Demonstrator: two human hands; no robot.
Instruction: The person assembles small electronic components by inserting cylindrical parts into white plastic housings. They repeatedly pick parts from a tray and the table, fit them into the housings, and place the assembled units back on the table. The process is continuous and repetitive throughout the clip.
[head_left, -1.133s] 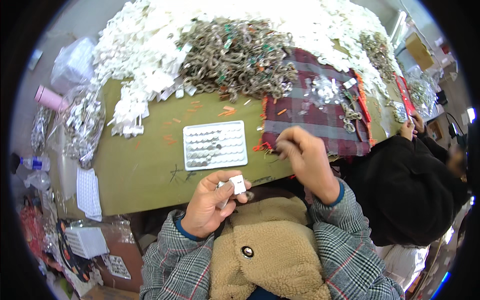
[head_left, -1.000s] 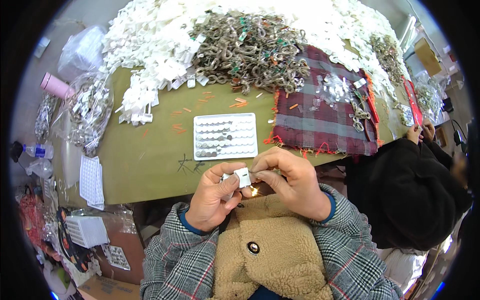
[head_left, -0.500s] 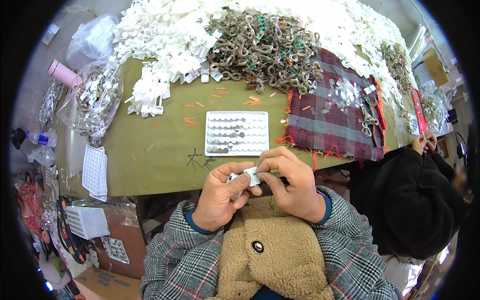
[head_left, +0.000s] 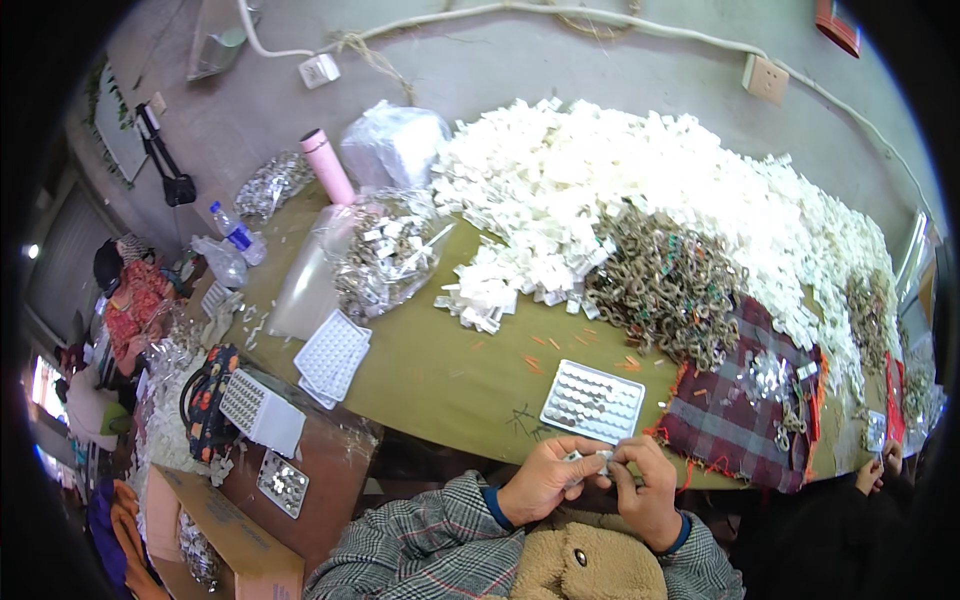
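Observation:
At the table's near edge, my left hand [head_left: 545,480] pinches a small white plastic piece [head_left: 604,456] between thumb and fingers. My right hand [head_left: 648,490] closes its fingertips on the other side of the same piece. Just beyond both hands lies a white tray [head_left: 628,408] with rows of round pockets, some filled with small grey discs. Several thin orange strips [head_left: 532,362] are scattered past the tray. To its right is a plaid cloth [head_left: 715,425] bearing a small heap of clear bits [head_left: 767,378].
White plastic pieces [head_left: 640,165] heap along the back, with a mound of coiled grey-brown cords [head_left: 665,285] before them. Leftward are a filled clear bag [head_left: 385,260], stacked white trays [head_left: 333,355], a pink bottle [head_left: 327,165] and an open carton [head_left: 240,530]. Another person's hands [head_left: 878,470] show far right.
My view has swung left and upward, bringing in the wall and the room's left side. Both hands remain together on the white plastic piece.

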